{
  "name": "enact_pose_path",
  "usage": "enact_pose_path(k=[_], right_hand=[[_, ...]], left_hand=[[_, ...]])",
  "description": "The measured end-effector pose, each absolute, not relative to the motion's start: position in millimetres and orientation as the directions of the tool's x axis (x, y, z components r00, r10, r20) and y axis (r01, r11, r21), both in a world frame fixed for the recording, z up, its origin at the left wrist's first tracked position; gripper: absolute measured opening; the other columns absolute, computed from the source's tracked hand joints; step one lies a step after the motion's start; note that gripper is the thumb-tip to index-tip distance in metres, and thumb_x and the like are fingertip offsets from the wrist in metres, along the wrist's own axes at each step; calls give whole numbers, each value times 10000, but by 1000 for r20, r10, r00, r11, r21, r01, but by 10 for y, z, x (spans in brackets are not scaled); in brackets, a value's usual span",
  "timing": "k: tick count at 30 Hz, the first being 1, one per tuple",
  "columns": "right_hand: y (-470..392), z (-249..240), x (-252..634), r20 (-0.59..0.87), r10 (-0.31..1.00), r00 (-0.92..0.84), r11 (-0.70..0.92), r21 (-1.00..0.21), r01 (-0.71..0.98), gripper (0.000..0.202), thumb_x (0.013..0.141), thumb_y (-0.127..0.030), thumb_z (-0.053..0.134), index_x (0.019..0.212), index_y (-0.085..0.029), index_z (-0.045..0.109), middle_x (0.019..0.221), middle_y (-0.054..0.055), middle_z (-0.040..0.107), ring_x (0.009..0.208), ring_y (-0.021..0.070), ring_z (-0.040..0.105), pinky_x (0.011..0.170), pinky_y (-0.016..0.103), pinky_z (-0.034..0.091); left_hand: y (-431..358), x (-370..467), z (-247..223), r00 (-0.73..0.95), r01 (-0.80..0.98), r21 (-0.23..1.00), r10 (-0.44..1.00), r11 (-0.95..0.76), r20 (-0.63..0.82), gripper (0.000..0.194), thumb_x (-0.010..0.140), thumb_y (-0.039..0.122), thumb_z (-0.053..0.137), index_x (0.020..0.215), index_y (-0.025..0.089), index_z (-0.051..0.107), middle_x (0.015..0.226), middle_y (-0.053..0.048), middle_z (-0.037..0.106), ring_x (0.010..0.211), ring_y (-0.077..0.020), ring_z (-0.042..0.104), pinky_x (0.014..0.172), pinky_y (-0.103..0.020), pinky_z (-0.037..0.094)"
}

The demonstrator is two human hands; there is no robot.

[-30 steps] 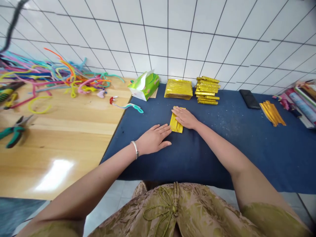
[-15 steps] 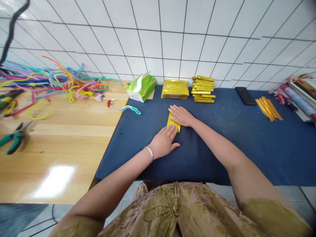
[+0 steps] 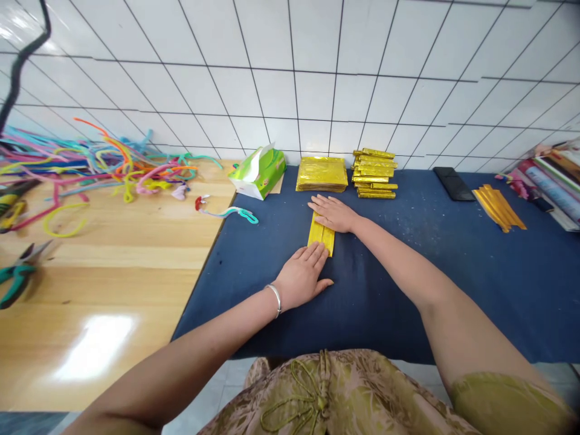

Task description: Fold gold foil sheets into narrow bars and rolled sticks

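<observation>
A creased gold paper sheet (image 3: 321,237) lies on the dark blue cloth (image 3: 385,290) in front of me. My right hand (image 3: 334,213) rests flat across its far end, fingers stretched out. At the near end, the fingertips of my left hand (image 3: 302,275) press on the sheet, the thumb spread to the right; a silver bangle circles that wrist. Beyond my hands stand a flat stack of gold sheets (image 3: 321,174) and, to its right, a pile of narrow folded gold strips (image 3: 374,173).
At the back are a green tissue box (image 3: 260,172) and a black phone (image 3: 453,183). Orange-gold strips (image 3: 499,207) and books (image 3: 559,181) lie at the right. Colourful pipe cleaners (image 3: 122,163) and green-handled pliers (image 3: 20,275) are on the wooden table (image 3: 136,272) at the left.
The whole view has shifted, so things appear lower. My hands are slightly farther apart along the gold sheet, showing more of its middle.
</observation>
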State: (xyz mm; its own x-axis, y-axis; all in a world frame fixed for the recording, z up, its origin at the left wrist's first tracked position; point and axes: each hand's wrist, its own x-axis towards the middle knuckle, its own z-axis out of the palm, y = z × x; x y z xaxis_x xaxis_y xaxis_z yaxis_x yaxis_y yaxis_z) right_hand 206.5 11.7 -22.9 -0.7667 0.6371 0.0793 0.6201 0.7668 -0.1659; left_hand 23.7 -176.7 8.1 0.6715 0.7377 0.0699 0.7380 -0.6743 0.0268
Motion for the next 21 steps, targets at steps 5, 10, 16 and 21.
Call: enact_pose_path(k=[5,10,16,21], right_hand=[[201,-224,2073,82,609,-789,789,-155,594,590,939,-507,298,1471,-253,293,1557,30,234,1439,219,187,1159,427,176],[309,-221,2066,73,585,-808,807,-153,571,595,938,-514,304,1470,-246,296,1554,37,241,1436,221,197,1159,424,175],[415,-249,2063,92,546,-833,834,-160,529,595,933,-504,334,1471,-252,294,1557,30,233,1434,238,201,1159,444,171],[443,-234,2069,108,534,-839,839,-193,509,603,929,-530,337,1470,-266,293,1560,19,223,1435,236,201,1160,448,169]], left_hand=[[-1389,230,226,783,619,46,620,-784,54,578,960,529,263,1308,136,504,1205,-137,603,1121,-249,543,952,-370,398],[-927,345,238,876,477,64,480,-877,54,439,985,397,283,1276,189,537,1142,-106,620,1114,-231,538,969,-374,382],[-830,380,40,906,413,214,424,-885,3,765,901,638,315,1482,147,245,1554,-127,205,1449,-265,137,1166,-423,144],[-1015,384,41,912,397,273,410,-876,-12,924,833,734,327,1495,105,184,1564,-149,133,1460,-278,63,1181,-429,113]])
